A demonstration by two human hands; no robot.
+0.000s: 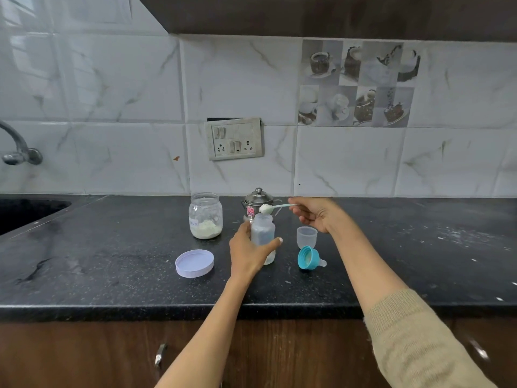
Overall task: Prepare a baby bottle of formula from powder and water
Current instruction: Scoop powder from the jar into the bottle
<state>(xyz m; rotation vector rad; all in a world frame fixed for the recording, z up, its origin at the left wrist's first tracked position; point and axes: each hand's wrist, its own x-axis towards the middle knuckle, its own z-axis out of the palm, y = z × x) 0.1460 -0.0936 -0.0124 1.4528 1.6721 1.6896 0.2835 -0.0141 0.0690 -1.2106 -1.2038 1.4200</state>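
On the desk (112, 261) my left hand (246, 256) wraps the open bottle (263, 233), upright. My right hand (316, 214) pinches the heaped scoop (267, 209) over its mouth, probably centred. Tip slowly, keep bottle steady.

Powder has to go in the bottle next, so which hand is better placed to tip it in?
Right hand: it holds the heaped scoop just above the open bottle, which the left hand holds.
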